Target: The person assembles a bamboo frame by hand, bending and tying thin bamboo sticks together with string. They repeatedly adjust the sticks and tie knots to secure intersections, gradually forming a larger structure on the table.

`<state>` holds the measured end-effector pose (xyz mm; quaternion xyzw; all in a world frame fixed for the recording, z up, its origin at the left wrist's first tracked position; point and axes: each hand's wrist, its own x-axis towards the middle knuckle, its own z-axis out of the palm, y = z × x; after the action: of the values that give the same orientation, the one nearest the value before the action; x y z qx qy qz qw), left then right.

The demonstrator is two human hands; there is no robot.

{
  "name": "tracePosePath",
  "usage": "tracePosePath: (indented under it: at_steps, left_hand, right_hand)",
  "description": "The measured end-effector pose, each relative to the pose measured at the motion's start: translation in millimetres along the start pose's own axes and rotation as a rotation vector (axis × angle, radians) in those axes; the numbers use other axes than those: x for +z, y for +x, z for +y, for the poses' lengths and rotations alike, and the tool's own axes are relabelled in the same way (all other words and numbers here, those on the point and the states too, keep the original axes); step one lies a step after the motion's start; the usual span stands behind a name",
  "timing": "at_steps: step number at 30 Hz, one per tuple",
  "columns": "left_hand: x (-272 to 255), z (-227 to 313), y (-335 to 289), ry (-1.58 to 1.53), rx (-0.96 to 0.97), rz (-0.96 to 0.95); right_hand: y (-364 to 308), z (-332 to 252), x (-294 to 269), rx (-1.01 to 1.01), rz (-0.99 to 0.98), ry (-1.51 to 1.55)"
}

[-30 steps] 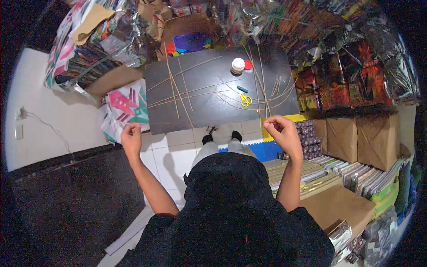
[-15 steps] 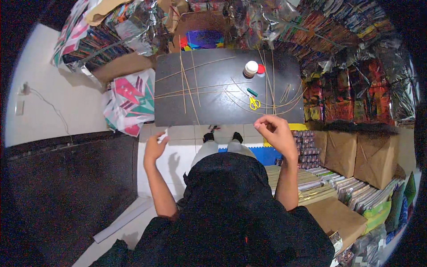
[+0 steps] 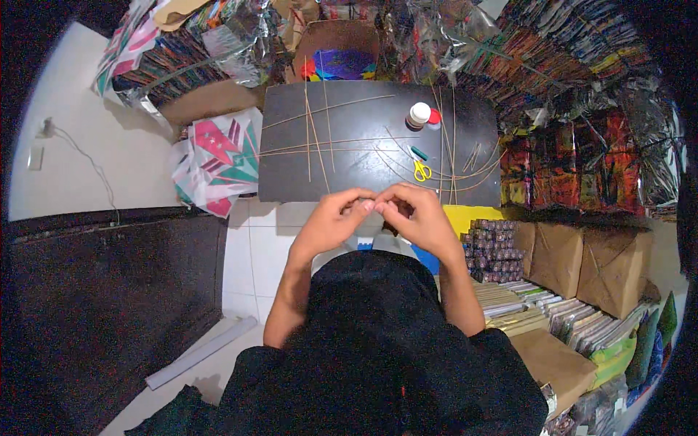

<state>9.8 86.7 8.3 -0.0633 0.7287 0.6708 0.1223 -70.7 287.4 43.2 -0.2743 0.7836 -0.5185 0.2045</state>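
Observation:
My left hand (image 3: 336,223) and my right hand (image 3: 418,221) meet at the fingertips, just off the near edge of the dark table (image 3: 349,182). Thumb and fingers of both are pinched together. Whatever lies between them is too small or hidden to make out. Beyond the right hand are yellow-handled scissors (image 3: 422,171) and a small green cylinder (image 3: 419,153) on the tabletop. A jar with a white cap (image 3: 419,113) stands farther back, beside a red round lid (image 3: 435,116). Thin straight sticks (image 3: 309,134) cross on the left, and curved ones (image 3: 476,180) lie right.
Printed red, green and white sheets (image 3: 218,156) hang left of the table. Stacked, plastic-wrapped bundles (image 3: 552,51) crowd the back and right. Brown wrapped boxes (image 3: 614,261) and stacked tubes (image 3: 494,251) stand near right. A dark low panel (image 3: 109,312) runs along the left.
Both hands have come inward from apart and now touch at the fingertips. A small white bit seen at the left fingers before no longer shows. The view has shifted slightly.

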Motion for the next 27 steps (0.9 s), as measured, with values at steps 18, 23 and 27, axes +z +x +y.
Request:
tracePosePath:
  at_steps: [18,23,27]
  left_hand:
    - [-72,-48,-65,0.002,-0.150,0.070]
    - [-63,-70,-62,0.318,-0.312,-0.034]
    - [-47,-97,-57,0.543,-0.093,-0.072]
  right_hand:
    - [2,31,-27,0.058,0.329,0.154]
    - [0,38,-47,0.031,0.487,0.192]
    - [-3,34,-56,-0.006,0.505,0.233]
